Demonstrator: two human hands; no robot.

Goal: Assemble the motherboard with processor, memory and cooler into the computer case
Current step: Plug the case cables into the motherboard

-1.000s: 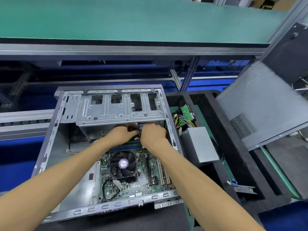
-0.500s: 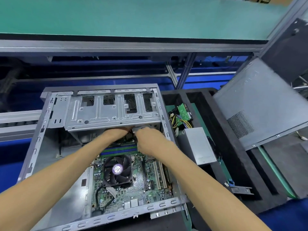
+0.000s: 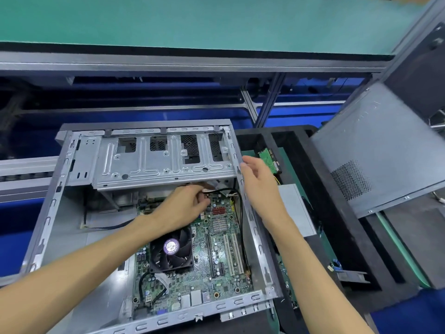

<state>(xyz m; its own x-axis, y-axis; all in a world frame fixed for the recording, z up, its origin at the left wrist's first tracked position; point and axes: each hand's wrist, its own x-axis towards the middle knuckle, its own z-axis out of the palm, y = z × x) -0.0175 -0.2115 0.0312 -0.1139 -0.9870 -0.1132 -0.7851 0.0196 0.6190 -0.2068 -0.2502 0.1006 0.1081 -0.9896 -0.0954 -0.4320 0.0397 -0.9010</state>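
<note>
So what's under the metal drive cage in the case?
Under the drive cage the left hand holds a small connector at the motherboard's far edge. A black cable loops out. Deeper is hidden.

The open grey metal computer case holds the green motherboard with its black fan cooler. The left hand pinches a thin black cable under the drive cage, while the right hand hovers with relaxed fingers over the case's right wall.
</note>
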